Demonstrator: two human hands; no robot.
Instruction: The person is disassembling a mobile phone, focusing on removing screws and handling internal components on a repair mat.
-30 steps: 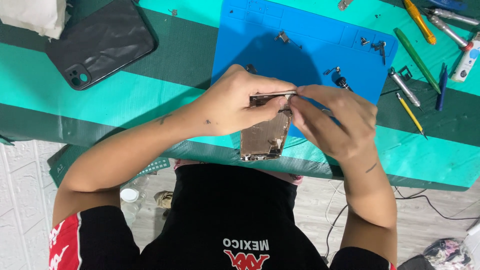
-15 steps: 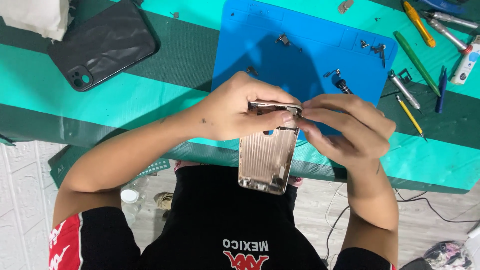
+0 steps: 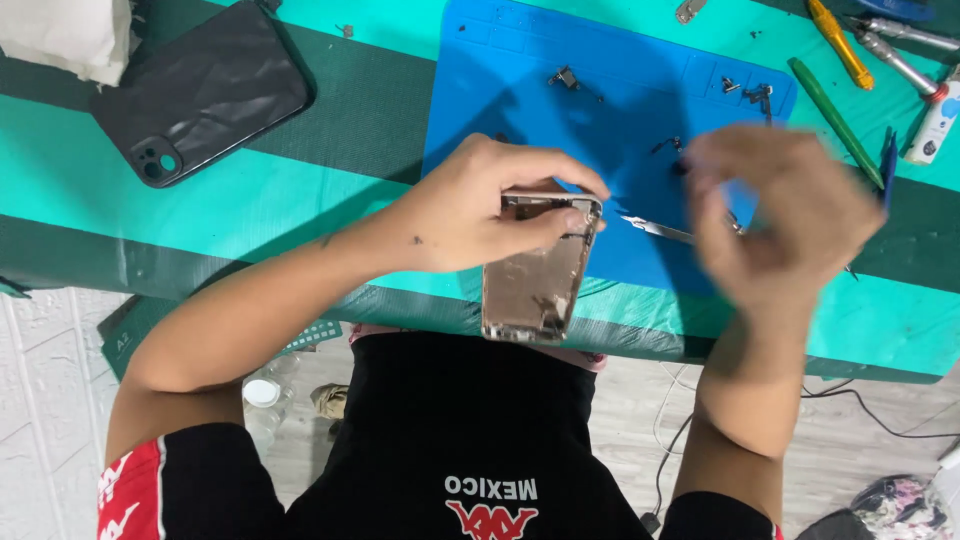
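Half a second ago both our hands met at the top edge of the phone shell (image 3: pixel 535 270); now our right hand (image 3: pixel 790 215) has pulled away toward three o'clock and shows as a blur above the blue mat (image 3: pixel 520 90), so we cannot tell whether its fingers are closed or loose. The tweezers (image 3: pixel 660 231) that were at the shell's top edge now lie on the mat between the two hands, just off the blurred fingers, and we cannot tell if they are touched. Our left hand (image 3: pixel 480 210) has stayed closed on the shell's top end.

Around us, a black phone cover (image 3: pixel 205 95) lies at ten o'clock on the green table (image 3: pixel 200 210), well apart from the hands. Small screws and brackets (image 3: pixel 565 77) sit on the mat at twelve o'clock. A green stick (image 3: pixel 832 118), a yellow tool (image 3: pixel 838 40) and a metal screwdriver (image 3: pixel 895 62) lie at two o'clock. The right hand hides part of the mat beneath it.

The shell hangs from the left hand's fingertips toward six o'clock, over the table's near edge, its open inside facing us
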